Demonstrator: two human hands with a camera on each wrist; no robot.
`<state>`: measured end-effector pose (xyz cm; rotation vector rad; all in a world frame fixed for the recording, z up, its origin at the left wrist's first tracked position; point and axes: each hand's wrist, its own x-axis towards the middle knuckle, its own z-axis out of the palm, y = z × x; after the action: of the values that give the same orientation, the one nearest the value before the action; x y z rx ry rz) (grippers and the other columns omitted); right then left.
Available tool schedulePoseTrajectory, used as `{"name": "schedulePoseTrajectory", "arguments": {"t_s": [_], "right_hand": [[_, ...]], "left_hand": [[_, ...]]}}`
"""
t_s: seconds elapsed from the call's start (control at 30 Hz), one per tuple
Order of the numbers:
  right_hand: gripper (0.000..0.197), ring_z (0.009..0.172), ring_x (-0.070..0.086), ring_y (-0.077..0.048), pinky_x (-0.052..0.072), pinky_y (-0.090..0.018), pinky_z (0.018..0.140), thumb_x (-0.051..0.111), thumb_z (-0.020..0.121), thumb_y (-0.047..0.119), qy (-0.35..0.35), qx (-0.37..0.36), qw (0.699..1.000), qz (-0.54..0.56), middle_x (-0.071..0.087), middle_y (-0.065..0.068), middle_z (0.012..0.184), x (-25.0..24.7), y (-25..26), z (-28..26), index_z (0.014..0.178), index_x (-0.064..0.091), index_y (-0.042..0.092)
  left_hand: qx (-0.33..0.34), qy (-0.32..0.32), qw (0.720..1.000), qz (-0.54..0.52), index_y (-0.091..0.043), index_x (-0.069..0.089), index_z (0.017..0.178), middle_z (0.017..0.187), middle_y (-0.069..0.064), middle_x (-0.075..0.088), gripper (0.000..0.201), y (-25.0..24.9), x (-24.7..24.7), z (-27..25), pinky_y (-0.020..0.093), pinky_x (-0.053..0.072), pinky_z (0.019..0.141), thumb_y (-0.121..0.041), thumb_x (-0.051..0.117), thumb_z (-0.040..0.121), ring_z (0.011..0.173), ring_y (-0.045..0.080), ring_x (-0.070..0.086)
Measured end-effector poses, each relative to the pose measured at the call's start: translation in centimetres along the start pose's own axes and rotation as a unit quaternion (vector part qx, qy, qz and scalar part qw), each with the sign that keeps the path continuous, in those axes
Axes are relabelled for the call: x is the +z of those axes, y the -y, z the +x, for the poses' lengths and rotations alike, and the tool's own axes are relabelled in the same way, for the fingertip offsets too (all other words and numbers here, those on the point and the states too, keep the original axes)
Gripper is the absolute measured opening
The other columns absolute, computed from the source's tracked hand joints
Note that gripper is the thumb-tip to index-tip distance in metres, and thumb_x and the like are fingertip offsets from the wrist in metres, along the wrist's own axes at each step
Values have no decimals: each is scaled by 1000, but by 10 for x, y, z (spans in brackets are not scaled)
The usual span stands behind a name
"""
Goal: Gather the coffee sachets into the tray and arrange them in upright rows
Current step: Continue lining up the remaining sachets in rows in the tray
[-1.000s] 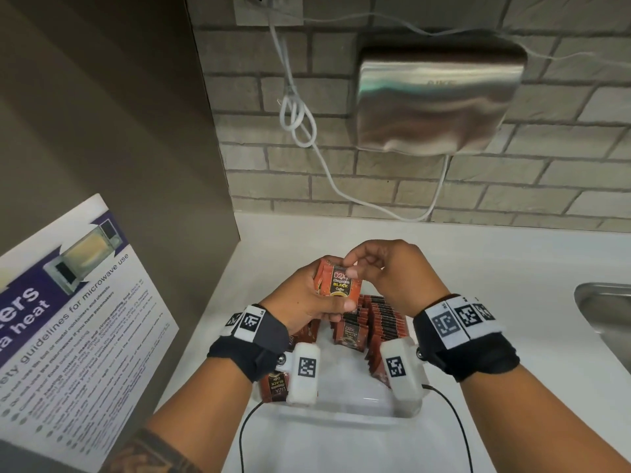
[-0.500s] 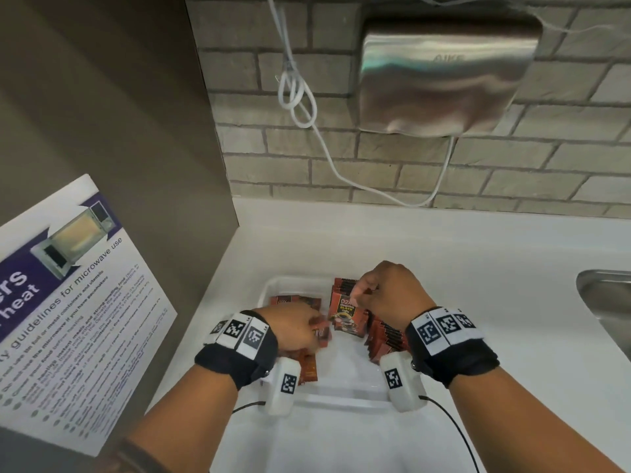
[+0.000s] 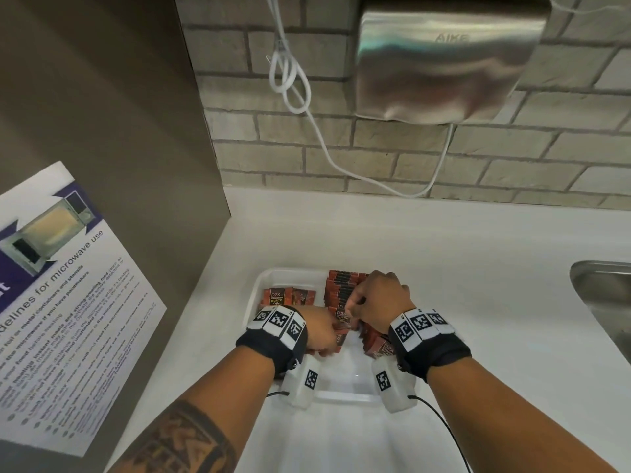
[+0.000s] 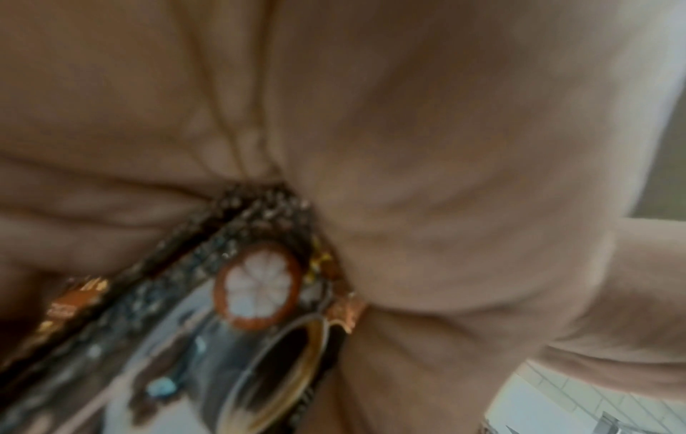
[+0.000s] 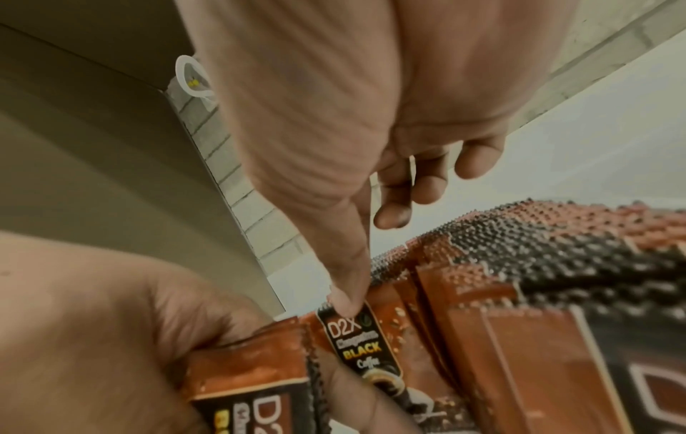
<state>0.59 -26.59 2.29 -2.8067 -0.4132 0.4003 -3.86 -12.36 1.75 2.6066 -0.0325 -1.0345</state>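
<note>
A poster (image 3: 65, 295) about microwave use hangs on the brown side panel at the counter's left edge. The white counter (image 3: 478, 268) carries a white tray (image 3: 263, 285) near its left end, close to the front edge.

In the tray's far-left corner a couple of coffee sachets (image 3: 278, 297) lie flat, labels up. Just nearer, over the tray's left side, the left hand (image 3: 321, 331) curls its fingers round a small bunch of sachets (image 3: 341, 336); the left wrist view shows a held packet (image 4: 256, 282) pressed into the palm, blurred, and the right wrist view shows the same hand (image 5: 92, 323) clamped on an orange packet (image 5: 252, 370).

Along the tray's right side stands a row of upright sachets (image 3: 341, 285), packed edge to edge from the far wall toward the near end. The right hand (image 3: 379, 302) sits over this row with its fingers bent; in the right wrist view its thumb (image 5: 345, 287) presses the top edge of the front sachet (image 5: 356, 343), which stands against the row (image 5: 538, 264). The other fingers hang curled above the row, and whether a fingertip pinches that sachet from behind cannot be told.

On the brick wall above hangs a steel hand dryer (image 3: 447, 59), its white cable (image 3: 290, 80) looped to the left. A steel sink (image 3: 601, 295) is set into the counter's right edge.
</note>
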Motion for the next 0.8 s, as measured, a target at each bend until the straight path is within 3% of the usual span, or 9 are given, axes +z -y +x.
{"name": "schedulePoseTrajectory", "arguments": {"t_s": [0.23,0.5,0.67,0.8], "right_hand": [[12,113,48,-17,36,-38,97,73,82,28,-9,-5,1000,6,59,10,107,-1,-2,1,76,69,38],[17,105,56,-12,36,-36,96,73,81,26,-3,0,1000,20,59,13,100,-2,-6,2,73,65,38],[18,104,57,-11,35,-36,95,74,81,26,-3,-2,1000,24,55,16,92,-3,-7,2,72,65,38],[18,104,56,-9,33,-36,98,71,84,24,10,-4,1000,5,56,19,85,-3,-5,2,73,66,37]], "left_hand": [[2,9,1000,10,-13,65,124,71,-5,59,34,-11,-4,3,21,42,53,-20,63,91,59,9,54],[7,3,1000,19,-15,64,128,71,-8,58,37,-13,-5,0,20,39,51,-23,63,93,59,6,53],[-2,12,1000,19,-11,68,119,71,-6,58,30,-11,-3,1,21,41,53,-23,64,92,61,9,53],[-5,14,999,30,-13,65,126,75,-4,60,37,-11,-1,1,23,41,54,-24,64,91,63,10,53]]}}
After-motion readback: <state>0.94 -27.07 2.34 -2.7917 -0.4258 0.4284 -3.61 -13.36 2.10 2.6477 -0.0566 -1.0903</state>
